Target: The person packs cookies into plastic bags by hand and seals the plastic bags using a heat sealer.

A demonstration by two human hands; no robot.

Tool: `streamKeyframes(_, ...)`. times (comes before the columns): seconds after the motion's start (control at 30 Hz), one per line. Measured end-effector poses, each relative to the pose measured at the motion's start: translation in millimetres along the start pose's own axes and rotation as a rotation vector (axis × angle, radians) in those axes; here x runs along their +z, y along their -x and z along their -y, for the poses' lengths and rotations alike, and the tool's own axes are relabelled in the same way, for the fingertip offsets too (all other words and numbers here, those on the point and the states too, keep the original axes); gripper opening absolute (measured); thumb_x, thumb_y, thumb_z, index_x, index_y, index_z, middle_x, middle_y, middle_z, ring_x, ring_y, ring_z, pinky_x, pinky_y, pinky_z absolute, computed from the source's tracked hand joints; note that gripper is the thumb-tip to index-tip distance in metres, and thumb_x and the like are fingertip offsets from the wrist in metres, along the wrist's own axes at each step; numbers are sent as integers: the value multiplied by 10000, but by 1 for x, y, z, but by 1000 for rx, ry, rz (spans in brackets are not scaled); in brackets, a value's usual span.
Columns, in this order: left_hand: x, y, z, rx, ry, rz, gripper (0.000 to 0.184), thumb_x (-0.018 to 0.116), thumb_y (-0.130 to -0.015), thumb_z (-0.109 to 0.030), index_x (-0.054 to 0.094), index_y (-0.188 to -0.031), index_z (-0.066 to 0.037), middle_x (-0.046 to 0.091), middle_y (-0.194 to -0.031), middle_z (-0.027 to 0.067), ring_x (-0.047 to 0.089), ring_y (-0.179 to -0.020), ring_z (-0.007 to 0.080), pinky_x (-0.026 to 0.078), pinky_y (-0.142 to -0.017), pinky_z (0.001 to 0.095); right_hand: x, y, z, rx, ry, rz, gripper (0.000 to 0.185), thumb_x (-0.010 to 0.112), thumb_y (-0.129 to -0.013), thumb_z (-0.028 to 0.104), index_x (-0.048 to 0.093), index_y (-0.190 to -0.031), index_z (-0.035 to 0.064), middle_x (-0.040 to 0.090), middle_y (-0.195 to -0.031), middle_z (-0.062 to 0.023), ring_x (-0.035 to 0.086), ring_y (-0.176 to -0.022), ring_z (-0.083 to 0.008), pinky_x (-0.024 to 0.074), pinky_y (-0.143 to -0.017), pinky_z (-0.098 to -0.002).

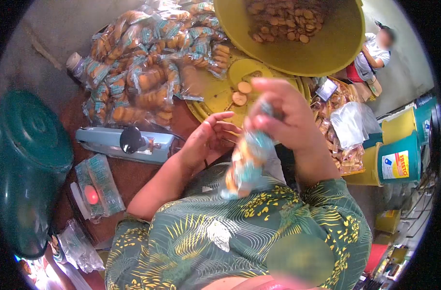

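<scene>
My right hand [281,113] grips the top of a clear plastic bag of cookies [252,157], which hangs below it, blurred by motion. The bag has teal print and round, golden cookies inside. Close by on the left, my left hand [208,137] is empty, its fingers apart and slightly curled. Just beyond both hands, loose round cookies [240,98] lie on a yellow lid [225,108]. To the left of my left hand sits a light-blue bag sealer [104,140] with a black knob.
Filled cookie bags [143,72] are heaped at the back left. A yellow tub [225,24] holding cookies tilts at the back. A stack of printed empty bags [102,181] lies left, beside a green lidded bin [27,193]. Buckets [399,162] stand right; another person [375,50] sits beyond.
</scene>
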State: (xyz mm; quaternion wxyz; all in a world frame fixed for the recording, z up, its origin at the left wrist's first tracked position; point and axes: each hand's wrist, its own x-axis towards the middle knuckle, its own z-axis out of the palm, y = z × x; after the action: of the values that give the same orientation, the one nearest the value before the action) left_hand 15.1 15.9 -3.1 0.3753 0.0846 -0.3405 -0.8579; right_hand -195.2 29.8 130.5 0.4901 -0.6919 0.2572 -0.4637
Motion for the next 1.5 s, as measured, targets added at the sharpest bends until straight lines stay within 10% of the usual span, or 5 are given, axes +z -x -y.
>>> streamKeyframes(0.3,26,15,-15,33,149,-45,858,399,-923,-734,379,-1459,-64,560,-1350,174,579,-1216,326,461,-1040,455,8,2,33,-154,401,-22,679,726,-877,25,386,-1464,19,666,-910,-65,637,-857,-114,498,-758,-259)
streamKeyframes(0.5,46,58,-34,89,-62,-21,877,445,-921,-716,338,-1473,-44,521,-1397,165,533,-1275,326,419,-1080,506,36,3,15,5,-119,92,644,714,-897,30,401,-1460,31,660,-933,-50,636,-896,-104,508,-789,-261)
streamKeyframes(0.77,40,130,-41,38,-432,-478,719,699,-928,-221,294,-1483,-9,538,-1324,132,640,-1102,241,516,-954,376,94,-41,-81,90,163,88,692,708,-849,-47,411,-1462,71,672,-993,-94,641,-974,-158,530,-859,-316)
streamKeyframes(1.13,-18,203,-66,232,-348,-708,668,697,-920,-208,331,-1458,-58,599,-1231,108,676,-934,210,581,-764,340,129,-120,-126,83,-205,109,361,560,-987,67,506,-1343,65,617,-1189,-53,569,-984,-108,495,-846,-254)
streamKeyframes(1.5,-33,223,-84,234,-373,-731,613,646,-953,-226,350,-1443,-10,602,-1238,144,680,-955,249,573,-798,366,177,-101,-105,41,452,255,389,429,-938,-7,519,-1314,41,617,-1250,-217,609,-1168,-358,493,-982,-428)
